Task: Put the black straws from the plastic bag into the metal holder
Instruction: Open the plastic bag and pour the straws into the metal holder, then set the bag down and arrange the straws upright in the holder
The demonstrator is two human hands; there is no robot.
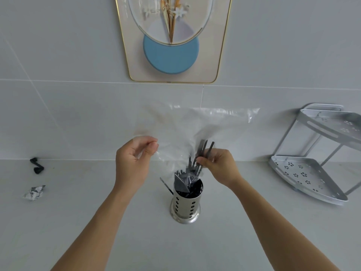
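A perforated metal holder (185, 207) stands upright on the counter in front of me. Above it hangs a clear plastic bag (197, 124), turned mouth down, its lower end at the holder's rim. My left hand (132, 159) pinches the bag's left side. My right hand (216, 167) grips the bag's right side together with several black straws (201, 153) inside it. The straws slant down toward the holder, and dark straws fill its opening. One thin straw (166, 185) leans against the outside of the holder on the left.
A two-tier metal corner rack (312, 173) stands at the right against the tiled wall. A black twisted piece (36, 165) and a crumpled wrapper (34, 193) lie on the counter at the left. A framed picture (172, 40) hangs on the wall above.
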